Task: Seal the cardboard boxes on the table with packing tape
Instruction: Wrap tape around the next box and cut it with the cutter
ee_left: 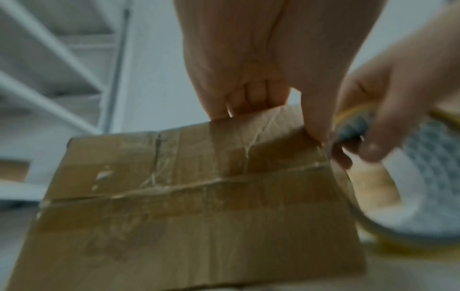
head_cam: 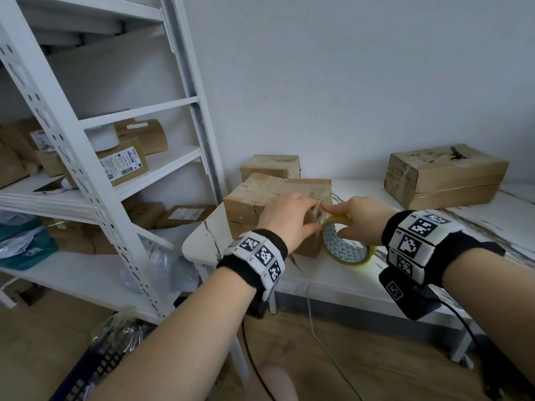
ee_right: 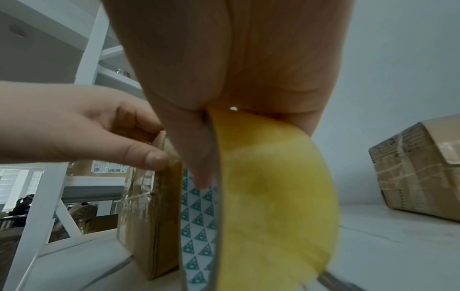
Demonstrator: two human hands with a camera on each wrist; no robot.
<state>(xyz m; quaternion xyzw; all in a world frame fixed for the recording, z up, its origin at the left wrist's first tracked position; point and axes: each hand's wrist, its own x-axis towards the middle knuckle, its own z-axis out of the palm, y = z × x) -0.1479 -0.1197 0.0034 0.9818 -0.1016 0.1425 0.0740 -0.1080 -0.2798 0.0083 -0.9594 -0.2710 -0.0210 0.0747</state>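
A brown cardboard box [head_cam: 254,198] [ee_left: 189,196] [ee_right: 149,206], wrinkled with clear tape, stands at the left end of the white table [head_cam: 347,273]. My left hand [head_cam: 289,221] [ee_left: 248,59] lies over its near right corner, thumb and fingers pinching the tape at the edge. My right hand [head_cam: 356,218] [ee_right: 224,69] grips a yellowish roll of packing tape [head_cam: 347,247] [ee_left: 423,187] [ee_right: 268,196] with a triangle-patterned core, held upright against the box's right side, forefinger pointing at the corner.
A second box [head_cam: 272,166] sits behind the first by the wall. A larger taped box [head_cam: 443,175] [ee_right: 418,167] stands at the back right. White metal shelving [head_cam: 95,169] with parcels fills the left. A cable [head_cam: 318,337] hangs over the wooden floor.
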